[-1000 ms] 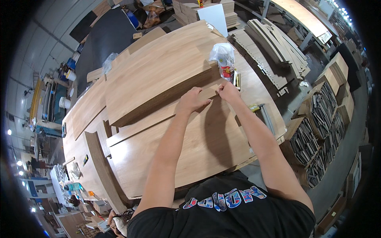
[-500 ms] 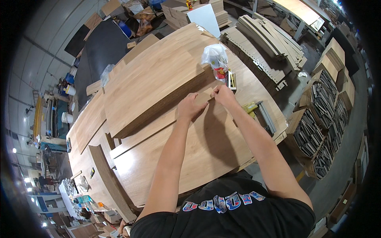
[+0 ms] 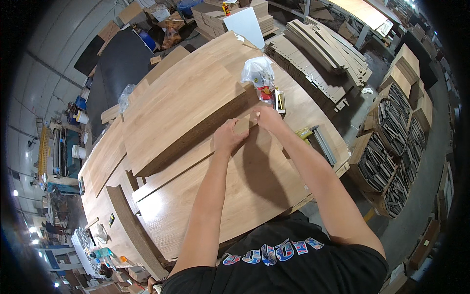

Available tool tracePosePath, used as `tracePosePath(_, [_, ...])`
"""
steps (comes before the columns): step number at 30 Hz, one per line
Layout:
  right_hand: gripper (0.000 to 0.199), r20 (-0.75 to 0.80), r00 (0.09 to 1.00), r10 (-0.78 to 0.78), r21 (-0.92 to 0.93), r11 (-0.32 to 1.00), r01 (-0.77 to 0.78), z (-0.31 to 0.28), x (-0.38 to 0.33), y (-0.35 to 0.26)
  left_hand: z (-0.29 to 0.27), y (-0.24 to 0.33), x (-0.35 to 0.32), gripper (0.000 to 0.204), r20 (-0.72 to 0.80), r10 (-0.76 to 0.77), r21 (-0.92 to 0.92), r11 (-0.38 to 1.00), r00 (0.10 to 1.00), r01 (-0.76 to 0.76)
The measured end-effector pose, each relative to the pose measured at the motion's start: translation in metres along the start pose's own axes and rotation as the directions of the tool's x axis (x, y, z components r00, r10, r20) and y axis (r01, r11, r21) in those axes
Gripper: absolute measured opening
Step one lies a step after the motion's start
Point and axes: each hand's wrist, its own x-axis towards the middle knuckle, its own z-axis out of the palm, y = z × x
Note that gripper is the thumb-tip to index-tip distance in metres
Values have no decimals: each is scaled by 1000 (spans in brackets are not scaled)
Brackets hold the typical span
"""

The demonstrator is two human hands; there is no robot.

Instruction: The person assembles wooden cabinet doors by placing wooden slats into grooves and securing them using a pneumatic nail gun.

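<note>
Both hands are at the far end of a narrow wood-grain board [image 3: 178, 167], which lies between a thick wood-grain panel stack [image 3: 188, 110] and a wide wood-grain panel [image 3: 215, 196]. My left hand [image 3: 227, 136] is closed around a small tan wooden piece [image 3: 244, 125]; whether this piece is part of the narrow board I cannot tell. My right hand [image 3: 268, 118] has its fingers pinched at the piece's right end. Just beyond my right hand are a clear plastic bag [image 3: 258, 73] with red print and a small dark-framed box [image 3: 279, 102].
A yellow-green nail gun [image 3: 313, 139] with a grey magazine lies right of my right forearm. On the left, a curved brown piece [image 3: 132, 230] lies across the panels. Beyond the table stand stacked drilled boards [image 3: 308, 68]; at right, cartons hold many dark strips [image 3: 387, 161].
More of the tan piece's face shows between my hands, which have drawn slightly nearer to me. My right fingers have shifted along its end. The whole view has moved a little.
</note>
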Motion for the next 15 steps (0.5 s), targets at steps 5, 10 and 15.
tracePosePath(5, [41,203,954,-222,381,915,132,6,45,47,0,19,7,64,19,28,117,993,999,-30])
tracePosePath(10, [32,-49,923,-382,6,924,383,23,31,42,5,14,4,62,33,-53,78,996,998,50])
tracePosePath(15, [27,-206,960,190,69,981,-179,20,-36,-8,16,-3,-4,66,-126,99,86,992,987,-89])
